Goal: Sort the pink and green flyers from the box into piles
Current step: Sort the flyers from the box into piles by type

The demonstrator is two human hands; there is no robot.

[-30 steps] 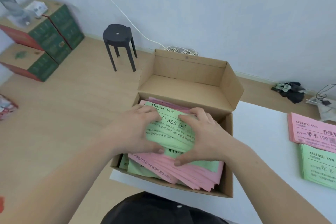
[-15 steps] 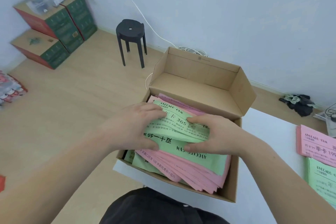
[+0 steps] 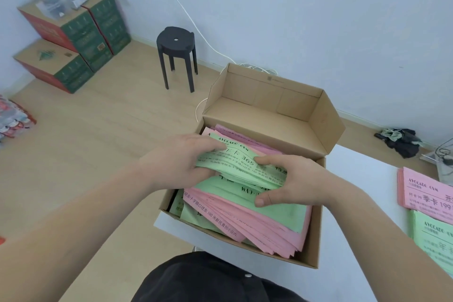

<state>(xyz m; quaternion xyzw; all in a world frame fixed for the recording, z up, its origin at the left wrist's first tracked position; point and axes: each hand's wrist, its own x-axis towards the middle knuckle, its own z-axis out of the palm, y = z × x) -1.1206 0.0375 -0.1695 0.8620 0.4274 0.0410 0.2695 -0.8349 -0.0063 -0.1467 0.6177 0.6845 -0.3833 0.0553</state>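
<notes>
Left hand (image 3: 176, 162) and right hand (image 3: 294, 181): each grip curled round green flyers (image 3: 240, 167) in the box (image 3: 316, 240); pink pile (image 3: 426, 191) at three o'clock.

Left hand (image 3: 176, 159), right hand (image 3: 294, 179) & forearms bare; black garment (image 3: 208, 279) w/ small pale button (image 3: 248, 275).

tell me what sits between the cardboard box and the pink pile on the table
Only bare white table lies between the cardboard box and the pink pile, with the right forearm across part of that stretch; the head view shows it.
</notes>
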